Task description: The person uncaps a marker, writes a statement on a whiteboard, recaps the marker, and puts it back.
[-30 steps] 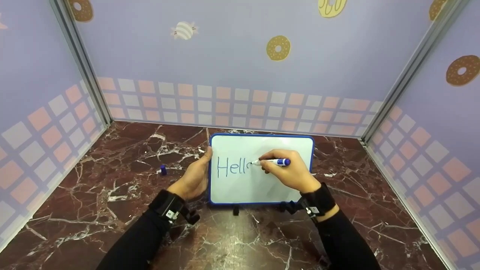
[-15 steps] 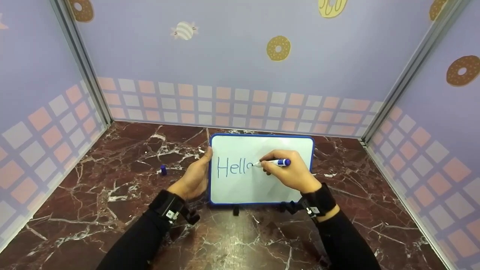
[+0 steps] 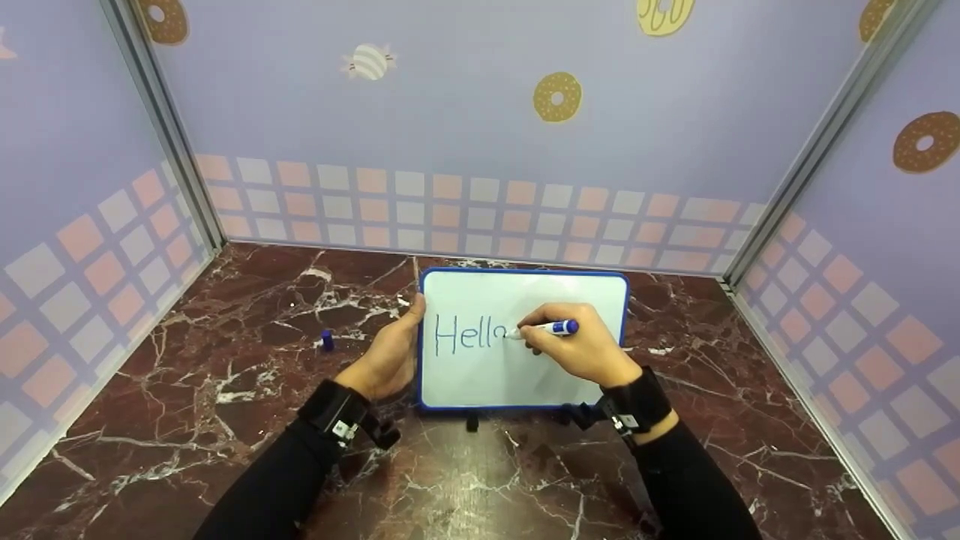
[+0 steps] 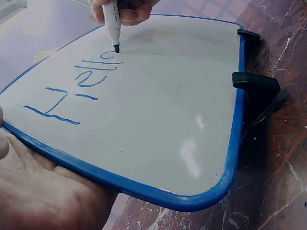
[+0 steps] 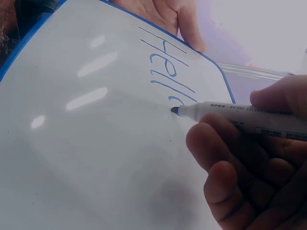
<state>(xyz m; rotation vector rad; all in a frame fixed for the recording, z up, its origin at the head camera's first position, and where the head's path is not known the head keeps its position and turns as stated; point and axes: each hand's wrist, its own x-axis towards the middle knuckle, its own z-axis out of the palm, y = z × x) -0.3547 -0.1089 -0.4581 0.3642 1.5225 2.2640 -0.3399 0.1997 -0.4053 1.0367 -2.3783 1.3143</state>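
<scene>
A small whiteboard [image 3: 487, 382] with a blue frame is held tilted above the table, "Hello" in blue writing [image 3: 466, 334] across its left half. My left hand [image 3: 390, 352] grips the board's left edge, thumb at the rim and the other fingers behind, mostly hidden. Between thumb and fingers, my right hand [image 3: 581, 341] pinches a white marker [image 3: 556, 328] with a blue end. The marker's dark tip [image 5: 175, 110] is at the "o", whose loop looks partly drawn in the left wrist view [image 4: 109, 55].
A blue marker cap [image 3: 327, 340] stands on the dark red marbled table [image 3: 247, 420], left of my left hand. Black clips [image 4: 256, 82] jut from the board's lower edge. Patterned lilac walls [image 3: 450, 127] enclose the table at the back and both sides.
The marker tip has moved slightly right and down along the curve of the "o", adding to its line. The left hand and the board have stayed still.
</scene>
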